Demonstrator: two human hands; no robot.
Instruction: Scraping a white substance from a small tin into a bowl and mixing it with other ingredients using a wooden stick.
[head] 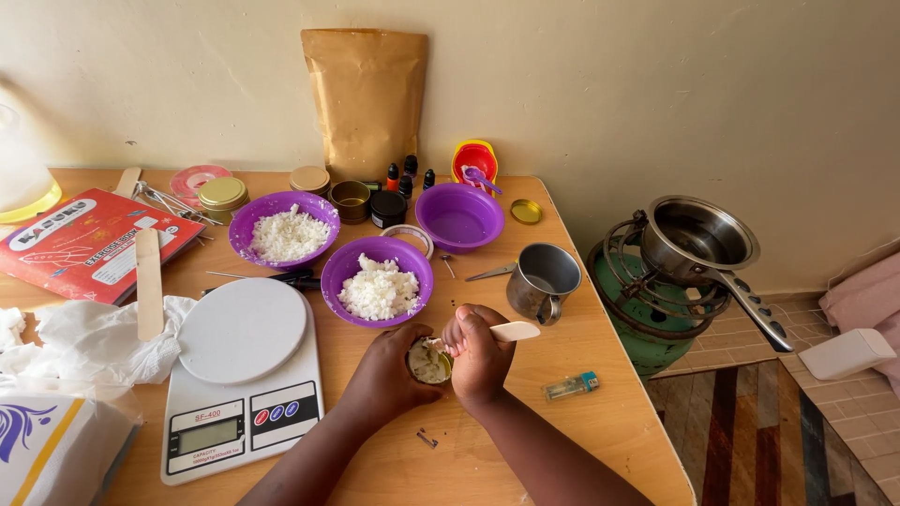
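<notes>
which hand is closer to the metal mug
Right. The right hand, gripping a wooden stick, sits just below-left of the metal mug. The left hand, cupping a small tin, is farther left.

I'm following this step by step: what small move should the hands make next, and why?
Probably press the wooden stick further down into the small tin: the right hand holds it there, the left hand steadies the tin, and white flakes sit near its rim.

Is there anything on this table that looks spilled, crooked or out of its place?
Little stands out. A small metal clip lies loose on the wooden table near the left hand, which holds a small round tin. Crumpled white tissue lies beside the white kitchen scale. Nothing looks spilled.
</notes>
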